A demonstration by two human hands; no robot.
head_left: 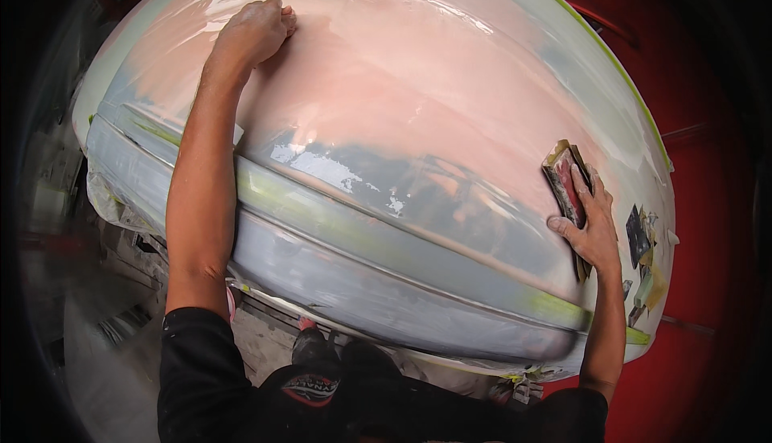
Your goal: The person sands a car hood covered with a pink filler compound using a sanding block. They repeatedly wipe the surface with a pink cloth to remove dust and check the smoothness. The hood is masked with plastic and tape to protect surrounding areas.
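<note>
From here I judge the sanding partway: the big curved pink-and-grey panel (402, 113) looks even mid-field, patchy lower down. The right hand (591, 222) grips a red-backed, dark-edged oblong sanding block (566, 190) on the panel's right; the left hand (256, 29) curls at upper left, contents, if any, hidden.

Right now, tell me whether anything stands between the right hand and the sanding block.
Nothing visible does: the right hand is directly on the sanding block. The loose sandpaper pieces lie to its right on the curved body panel, out of the way.
</note>
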